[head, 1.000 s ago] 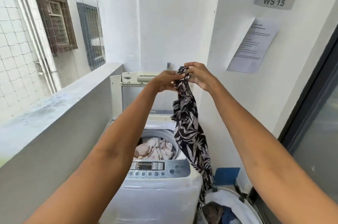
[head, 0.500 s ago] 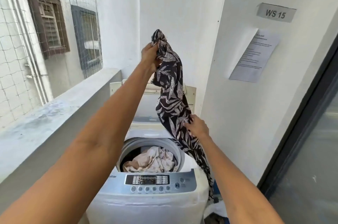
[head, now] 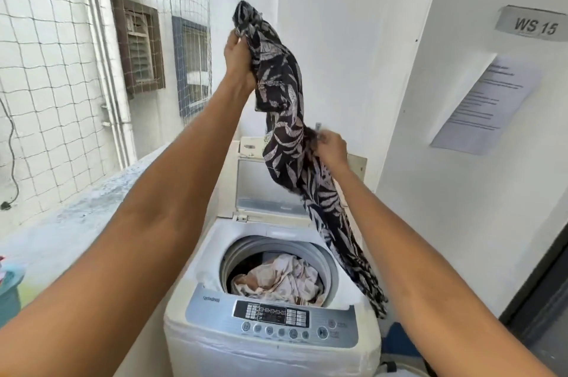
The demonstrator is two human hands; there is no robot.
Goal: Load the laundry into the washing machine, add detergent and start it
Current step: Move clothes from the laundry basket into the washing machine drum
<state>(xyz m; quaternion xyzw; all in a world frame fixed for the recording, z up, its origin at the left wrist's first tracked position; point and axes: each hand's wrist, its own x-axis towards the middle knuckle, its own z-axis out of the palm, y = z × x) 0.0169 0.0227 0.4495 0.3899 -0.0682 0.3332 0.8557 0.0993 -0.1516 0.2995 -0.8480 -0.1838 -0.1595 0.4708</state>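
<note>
A long black garment with a pale leaf print (head: 287, 136) hangs in the air above the white top-loading washing machine (head: 270, 343). My left hand (head: 238, 58) grips its top end, raised high. Lower down, my right hand (head: 330, 147) pinches the cloth at its middle. The garment's tail drops past the right rim of the drum, outside it. The machine's lid (head: 270, 183) stands open at the back. Inside the drum lies a crumpled beige cloth (head: 281, 279). The control panel (head: 272, 319) faces me at the front.
A grey concrete ledge (head: 80, 216) runs along the left, with netting above it. White walls close in behind and to the right, bearing a "WS 15" sign (head: 534, 26) and a paper notice (head: 485, 103). A dark door frame (head: 541, 293) is at the right edge.
My left hand lifted the garment's top end higher. My right hand let go at the top, slid down and now grips the cloth at its middle. The view tilted down toward the machine.
</note>
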